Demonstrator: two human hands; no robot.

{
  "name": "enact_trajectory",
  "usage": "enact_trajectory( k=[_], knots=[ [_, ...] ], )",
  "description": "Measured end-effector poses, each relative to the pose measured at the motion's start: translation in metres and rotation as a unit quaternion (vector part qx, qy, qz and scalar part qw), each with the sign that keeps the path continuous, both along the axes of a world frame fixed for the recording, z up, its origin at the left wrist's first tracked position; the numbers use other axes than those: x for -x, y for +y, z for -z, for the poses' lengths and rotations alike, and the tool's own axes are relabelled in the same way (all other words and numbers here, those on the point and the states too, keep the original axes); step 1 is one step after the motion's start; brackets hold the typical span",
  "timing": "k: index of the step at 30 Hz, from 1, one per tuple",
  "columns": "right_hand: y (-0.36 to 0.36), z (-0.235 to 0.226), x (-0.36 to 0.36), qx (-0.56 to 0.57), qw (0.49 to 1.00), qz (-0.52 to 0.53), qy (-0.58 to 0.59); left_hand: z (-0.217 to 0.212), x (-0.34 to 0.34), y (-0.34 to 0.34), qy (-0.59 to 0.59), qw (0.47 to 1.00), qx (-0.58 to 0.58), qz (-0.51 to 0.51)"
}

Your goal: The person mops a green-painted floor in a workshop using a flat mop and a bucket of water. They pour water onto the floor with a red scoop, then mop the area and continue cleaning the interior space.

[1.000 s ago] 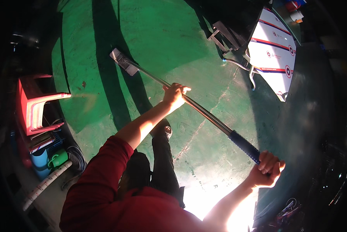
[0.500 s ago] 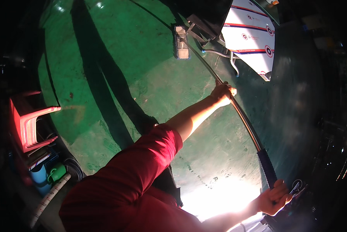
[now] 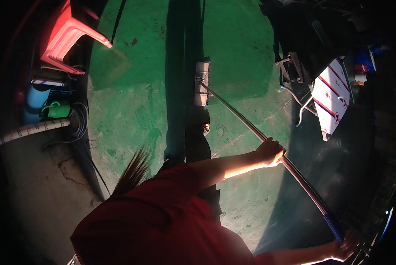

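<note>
Since the earlier frame, the push broom (image 3: 202,84) has swung away from the black metal stand (image 3: 292,66) near the floor's right edge, and its head now lies around the middle of the green floor (image 3: 136,119), just beyond the person's foot; the camera has turned too. In the head view, the left hand (image 3: 270,152) is clenched around the middle of the pole (image 3: 233,110), while the right hand (image 3: 349,245), dim and partly lost in shadow, appears wrapped around the end of the blue grip (image 3: 333,226). That wide spacing probably gives leverage, the left hand guiding and the right steadying the end. The red stools (image 3: 56,35) by the floor's left edge are nested, presumably to save room. The broom's head is a pale, oblong block, its long side running away from the person, with a dark bluish fringe along its right side; the slim pole joins near its middle and gleams metallic. Whether the bristles are worn is too small to tell.
</note>
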State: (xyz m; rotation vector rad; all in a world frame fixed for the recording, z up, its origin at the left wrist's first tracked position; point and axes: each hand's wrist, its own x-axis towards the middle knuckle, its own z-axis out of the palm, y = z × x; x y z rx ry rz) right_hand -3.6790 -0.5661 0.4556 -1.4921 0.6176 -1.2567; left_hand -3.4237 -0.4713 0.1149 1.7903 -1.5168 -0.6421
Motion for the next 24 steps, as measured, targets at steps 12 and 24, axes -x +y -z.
enact_trajectory(
  k=[12, 24],
  knots=[
    [0.29, 0.261, -0.201, -0.166, 0.939, -0.299, -0.038, 0.188, -0.103, 0.443, -0.098, 0.867, -0.214, -0.439],
    [0.171, 0.287, -0.088, -0.053, 0.935, -0.348, 0.048, 0.207, -0.02, 0.332, -0.149, 0.855, -0.325, -0.374]
  ],
)
